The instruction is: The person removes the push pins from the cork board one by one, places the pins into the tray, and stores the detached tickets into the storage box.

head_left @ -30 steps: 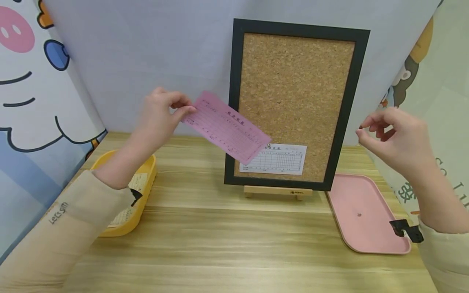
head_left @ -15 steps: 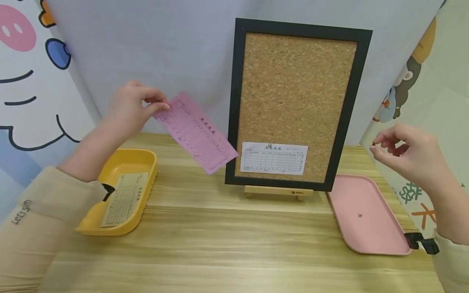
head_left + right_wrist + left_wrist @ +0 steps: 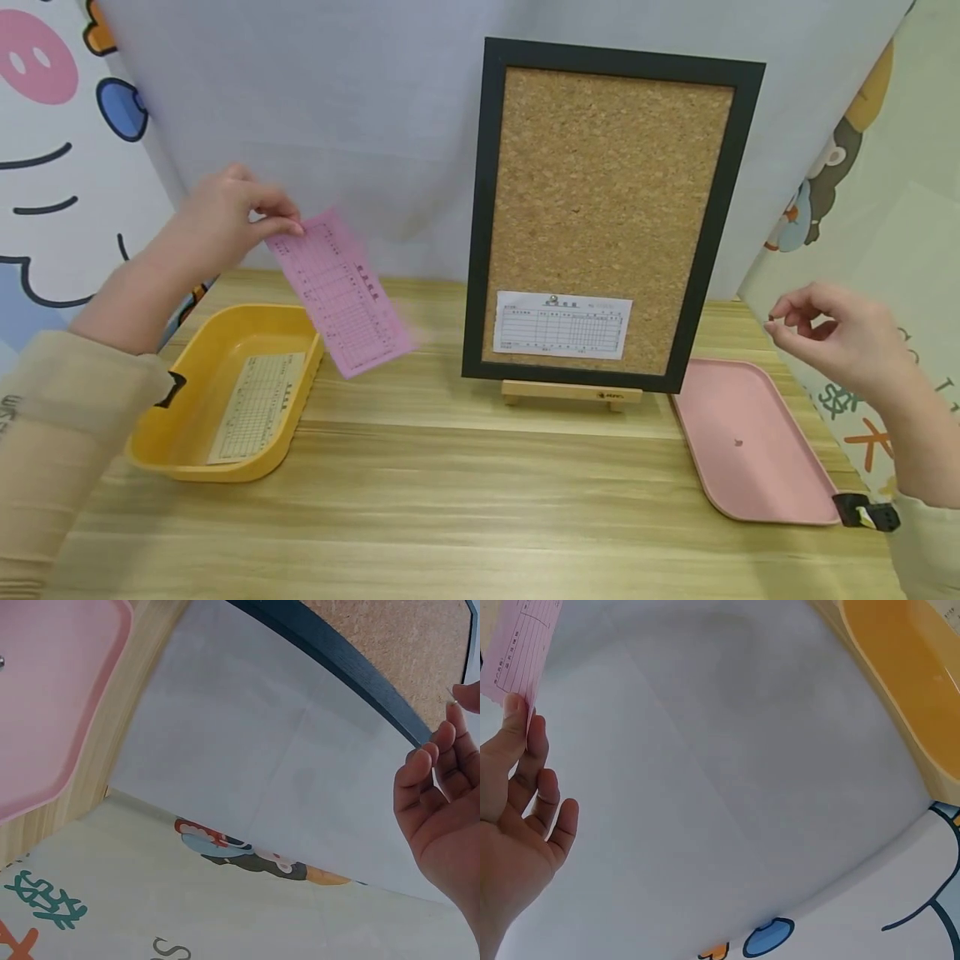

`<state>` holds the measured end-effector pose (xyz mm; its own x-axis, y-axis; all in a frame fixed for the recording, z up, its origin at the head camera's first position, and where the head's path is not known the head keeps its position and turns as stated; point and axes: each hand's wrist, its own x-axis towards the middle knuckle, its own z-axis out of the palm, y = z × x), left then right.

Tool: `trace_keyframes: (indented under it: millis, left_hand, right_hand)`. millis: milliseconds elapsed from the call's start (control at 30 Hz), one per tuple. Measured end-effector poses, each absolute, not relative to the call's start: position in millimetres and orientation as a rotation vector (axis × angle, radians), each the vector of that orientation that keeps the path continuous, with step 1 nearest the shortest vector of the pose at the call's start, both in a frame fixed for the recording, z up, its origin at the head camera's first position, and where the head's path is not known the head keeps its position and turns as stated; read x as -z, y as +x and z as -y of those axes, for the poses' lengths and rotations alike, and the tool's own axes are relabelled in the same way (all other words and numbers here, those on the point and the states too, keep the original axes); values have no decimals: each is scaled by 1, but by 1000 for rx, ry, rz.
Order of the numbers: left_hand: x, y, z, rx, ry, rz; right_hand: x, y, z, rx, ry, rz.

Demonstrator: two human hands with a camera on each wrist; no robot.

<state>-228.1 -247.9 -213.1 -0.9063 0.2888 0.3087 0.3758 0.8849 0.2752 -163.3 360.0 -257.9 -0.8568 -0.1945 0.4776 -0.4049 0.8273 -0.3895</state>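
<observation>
My left hand (image 3: 232, 212) pinches one corner of a pink receipt slip (image 3: 341, 292), which hangs tilted above the table beside the yellow basket. Between thumb and forefinger my right hand (image 3: 847, 342) pinches a tiny thumbtack; its thin point (image 3: 451, 692) shows in the right wrist view, while its head is hidden by the fingers. That hand is above the pink tray, right of the corkboard (image 3: 607, 200). A white receipt slip (image 3: 562, 329) is fixed low on the corkboard by a metal tack (image 3: 553, 298) at its top edge.
The yellow basket (image 3: 142, 454) at the left holds a pale yellow printed slip (image 3: 258, 408). A pink tray (image 3: 750, 492) at the right has one small metal tack (image 3: 738, 442) on it. A small wooden easel (image 3: 570, 392) props up the black-framed corkboard.
My left hand has drawn the pink slip leftward, away from the corkboard, uncovering the white slip. My right hand has moved a little right and down with the thumbtack.
</observation>
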Motion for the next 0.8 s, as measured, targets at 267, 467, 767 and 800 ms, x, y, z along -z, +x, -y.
trace_keyframes:
  millis: [267,467,767,800]
  left_hand:
    - [223,-237,273,351,-564,2866]
    - [229,-246,287,251,-633,2947]
    - [238,-251,300,195,-659,3077]
    - [239,-252,301,190,-662,3084]
  right_hand:
    - [271,-167,-372,-703,439,2661]
    - [288,-169,-381,-765,467,2691]
    - [310,-173,-393,-789,474,2746]
    - [312,-173,-393,-787,474,2751]
